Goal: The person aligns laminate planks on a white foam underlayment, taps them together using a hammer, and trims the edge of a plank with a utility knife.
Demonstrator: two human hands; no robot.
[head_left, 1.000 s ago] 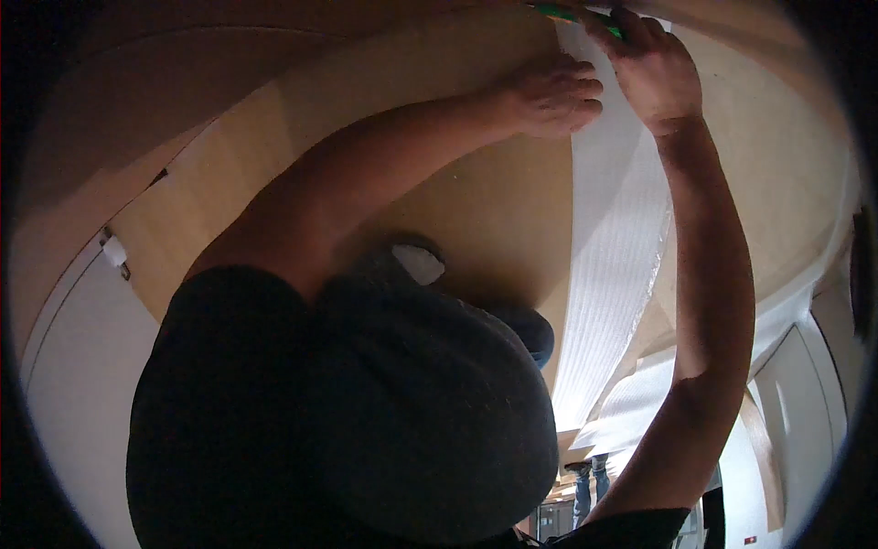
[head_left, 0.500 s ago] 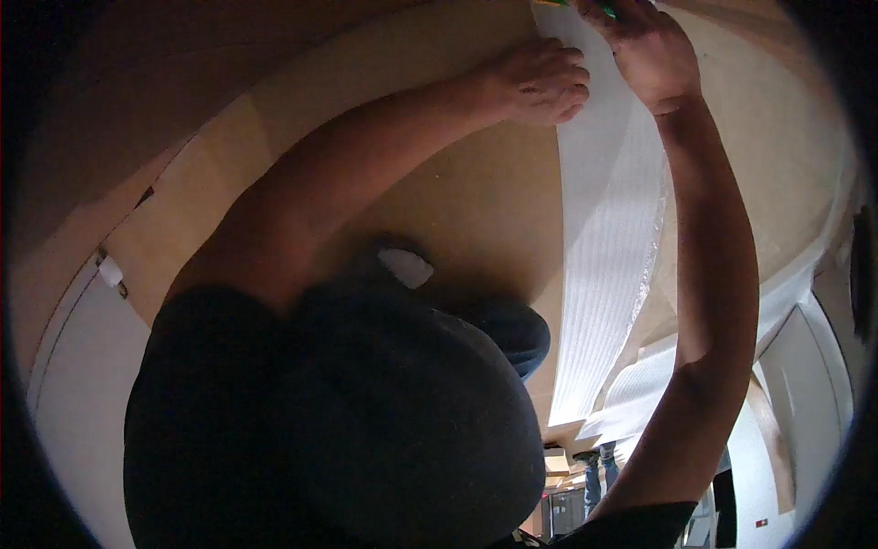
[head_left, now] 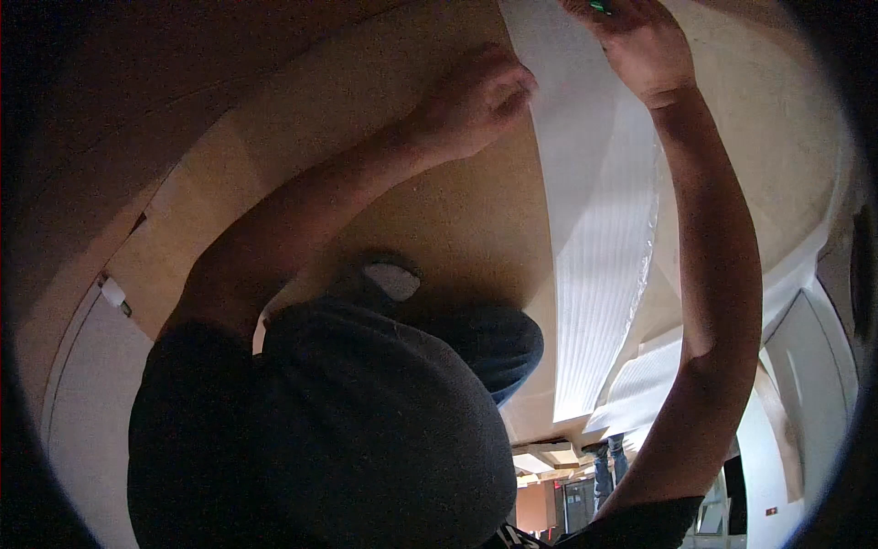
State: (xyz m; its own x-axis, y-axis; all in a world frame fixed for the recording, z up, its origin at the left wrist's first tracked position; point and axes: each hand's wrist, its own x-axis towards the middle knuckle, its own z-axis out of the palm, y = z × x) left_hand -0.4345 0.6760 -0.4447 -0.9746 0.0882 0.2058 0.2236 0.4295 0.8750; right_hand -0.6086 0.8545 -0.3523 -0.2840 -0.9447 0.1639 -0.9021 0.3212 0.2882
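Observation:
A long white ribbed sheet (head_left: pixel 599 238) runs over the brown board surface (head_left: pixel 476 215), its right edge crinkled and shiny. At its left edge, near the top of the view, my left hand (head_left: pixel 485 101) is closed with curled fingers. The fingertips meet that edge; whether they pinch it is hidden. My right hand (head_left: pixel 645 50) is closed above the sheet, cut off by the top of the picture. In it shows a bit of a small green object (head_left: pixel 599 5), too little to tell its kind.
My bent knee (head_left: pixel 503 343) and foot (head_left: pixel 393 279) rest on the brown surface. A second white sheet piece (head_left: pixel 636 393) lies beyond the long one. Behind, upside down, show another person's legs (head_left: pixel 605 471) and some boxes (head_left: pixel 540 503). A white panel (head_left: pixel 809 357) stands at right.
My left hand has moved left and its fingers have curled tighter. The upper left edge of the white sheet has shifted left too. My right hand has moved slightly left and up.

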